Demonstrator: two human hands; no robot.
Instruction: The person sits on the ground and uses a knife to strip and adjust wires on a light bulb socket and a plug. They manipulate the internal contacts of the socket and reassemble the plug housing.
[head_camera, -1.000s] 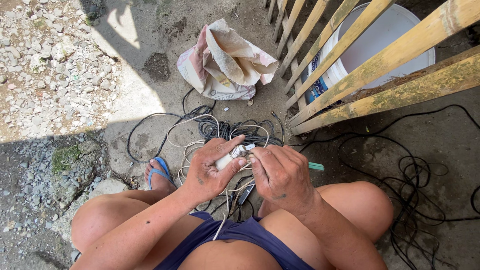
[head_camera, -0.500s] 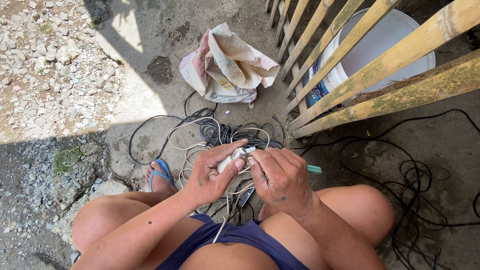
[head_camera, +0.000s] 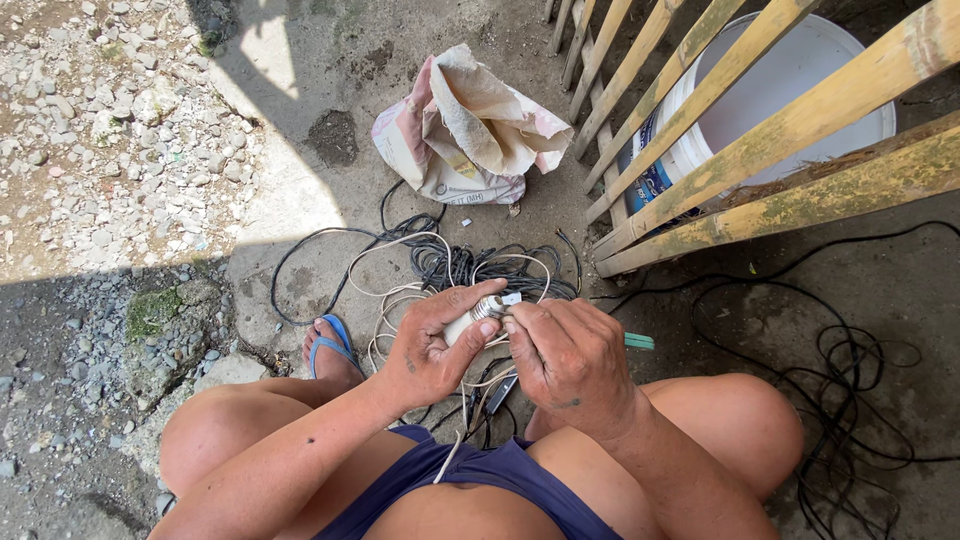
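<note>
I squat on a concrete floor, knees apart. My left hand (head_camera: 432, 345) grips a small white cylindrical fitting with a metal threaded end (head_camera: 478, 312), held in front of me. My right hand (head_camera: 568, 355) pinches at the tip of that fitting, fingers closed on it; a green-handled tool (head_camera: 639, 341) sticks out from behind this hand. White cord (head_camera: 395, 300) hangs from the fitting and loops down onto a tangle of black and white wires (head_camera: 480, 270) on the ground between my feet.
A crumpled paper sack (head_camera: 470, 130) lies beyond the wires. A bamboo fence (head_camera: 760, 140) slants across the upper right, a white bucket (head_camera: 790, 70) behind it. More black cable (head_camera: 850, 370) coils at right. Gravel (head_camera: 100, 130) covers the left; a blue sandal (head_camera: 332, 345) is on my foot.
Both hands stay on the fitting; the fingers have shifted slightly around its tip, and the view has tilted a little.
</note>
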